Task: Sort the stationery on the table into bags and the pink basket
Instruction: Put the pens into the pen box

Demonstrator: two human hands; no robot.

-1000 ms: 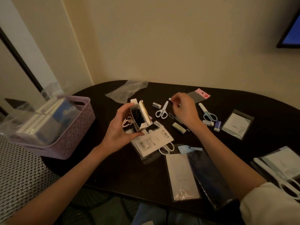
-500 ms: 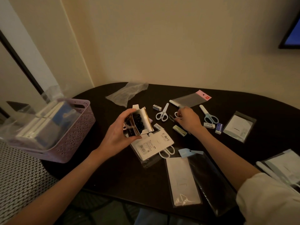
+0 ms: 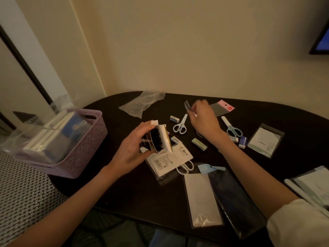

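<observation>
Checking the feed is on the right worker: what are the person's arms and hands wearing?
Both forearms are bare. The left hand and right hand show no gloves, and no rings, watch or bracelet can be made out in this dim light. The only clothing in view is a pale, off-white sleeve bunched above the elbow of the right arm, at the lower right edge.

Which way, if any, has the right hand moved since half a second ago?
Yes. The right hand has lifted off the table, away from the green eraser, toward the pink-topped bag, pinching something small and blurred.
</observation>
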